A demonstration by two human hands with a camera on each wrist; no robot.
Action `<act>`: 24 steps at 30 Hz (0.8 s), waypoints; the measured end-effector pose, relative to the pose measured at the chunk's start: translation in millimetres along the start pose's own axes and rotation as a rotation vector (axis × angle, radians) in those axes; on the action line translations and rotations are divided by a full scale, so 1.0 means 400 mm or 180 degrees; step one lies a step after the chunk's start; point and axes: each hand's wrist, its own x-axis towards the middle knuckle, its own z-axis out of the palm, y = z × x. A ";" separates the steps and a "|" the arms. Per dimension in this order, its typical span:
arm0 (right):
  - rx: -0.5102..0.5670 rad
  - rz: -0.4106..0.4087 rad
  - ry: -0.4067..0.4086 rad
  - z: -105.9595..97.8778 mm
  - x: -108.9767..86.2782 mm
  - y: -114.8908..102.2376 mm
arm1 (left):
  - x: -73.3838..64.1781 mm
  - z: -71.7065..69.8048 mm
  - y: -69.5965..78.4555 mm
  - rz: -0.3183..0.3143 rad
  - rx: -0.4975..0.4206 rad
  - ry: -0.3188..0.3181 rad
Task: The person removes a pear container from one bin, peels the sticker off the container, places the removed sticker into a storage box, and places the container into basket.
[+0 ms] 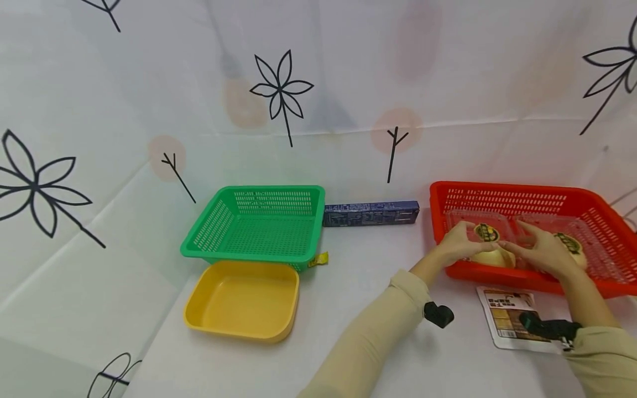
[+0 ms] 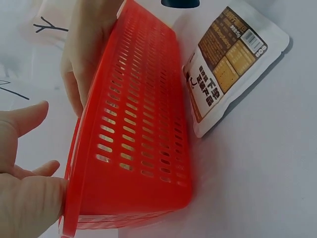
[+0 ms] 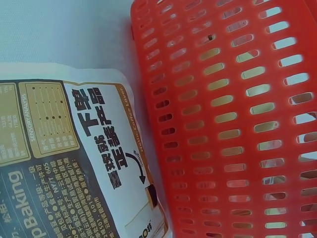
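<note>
Two clear plastic boxes lie side by side in the red basket [image 1: 527,283]. The left box [image 1: 455,217] and the right box [image 1: 587,224] each show a pale round item under a dark, yellow-lettered label. Over the left box, my left hand [image 1: 455,245] and right hand [image 1: 544,251] face each other, thumbs inward and nearly meeting at its front. In the left wrist view, my left thumb and fingers spread apart at the basket's rim. Fingertip contact with the box is hard to make out, and the right wrist view shows no hand.
A white-and-brown printed pouch [image 1: 515,318] lies before the red basket. Leftward are a green basket [image 1: 269,240], a yellow tray [image 1: 244,301], a long dark-blue box [image 1: 370,214] and a small yellow wrapper [image 1: 319,258]. A patterned white cloth [image 1: 338,72] hangs behind.
</note>
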 end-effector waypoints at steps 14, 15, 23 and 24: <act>0.0343 -0.0073 0.0023 -0.003 -0.005 0.007 | -0.021 -0.001 -0.017 0.0490 0.0256 0.0400; 0.0369 -0.0071 0.0059 -0.003 -0.007 0.010 | -0.023 0.000 -0.019 0.0524 0.0221 0.0427; 0.0545 0.0055 0.0456 -0.005 -0.010 0.021 | -0.037 -0.001 -0.037 0.0959 -0.0191 0.0736; 0.0570 0.0107 0.0483 -0.006 -0.009 0.021 | -0.037 -0.002 -0.039 0.1005 -0.0253 0.0757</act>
